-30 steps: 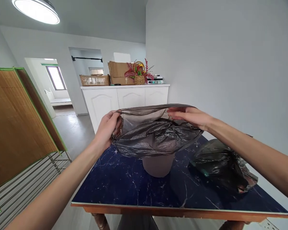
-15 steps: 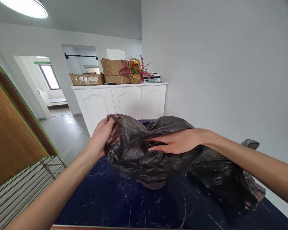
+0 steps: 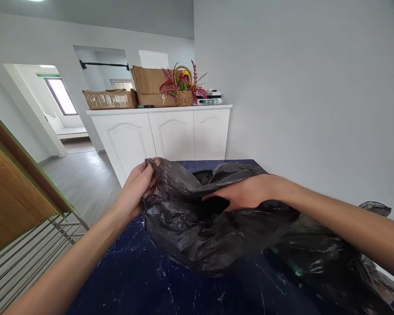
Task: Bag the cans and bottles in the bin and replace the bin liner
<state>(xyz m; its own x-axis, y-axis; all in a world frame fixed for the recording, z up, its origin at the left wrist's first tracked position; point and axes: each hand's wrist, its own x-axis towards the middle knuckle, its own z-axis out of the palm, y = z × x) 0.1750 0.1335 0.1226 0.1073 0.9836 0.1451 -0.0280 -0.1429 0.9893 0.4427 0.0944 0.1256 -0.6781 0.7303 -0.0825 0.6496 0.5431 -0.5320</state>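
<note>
A thin black plastic bag (image 3: 197, 236) is spread over the dark blue marble-patterned tabletop (image 3: 170, 293), its mouth gaping toward me. My left hand (image 3: 138, 181) pinches the bag's edge at its left side. Into the opening reaches my right hand (image 3: 246, 192), thumb and fingers apart, with the fingertips hidden inside the bag. Behind the bag's upper edge, part of a dark curved rim (image 3: 203, 175) shows; what it belongs to is hidden. Another filled black plastic bag (image 3: 321, 262) lies to the right, beneath my right forearm.
A white cabinet (image 3: 170, 135) stands beyond the table, carrying cardboard boxes (image 3: 111, 99), a wicker flower basket (image 3: 184, 98) and a clear bottle (image 3: 213, 101). To the left is a metal rack (image 3: 29, 258) beside a wooden panel (image 3: 13, 188). A grey wall borders the right.
My right hand has gone deeper into the bag, and the mouth has opened wider, showing a dark hollow. My left hand keeps its hold on the edge. The view has tipped slightly downward.
</note>
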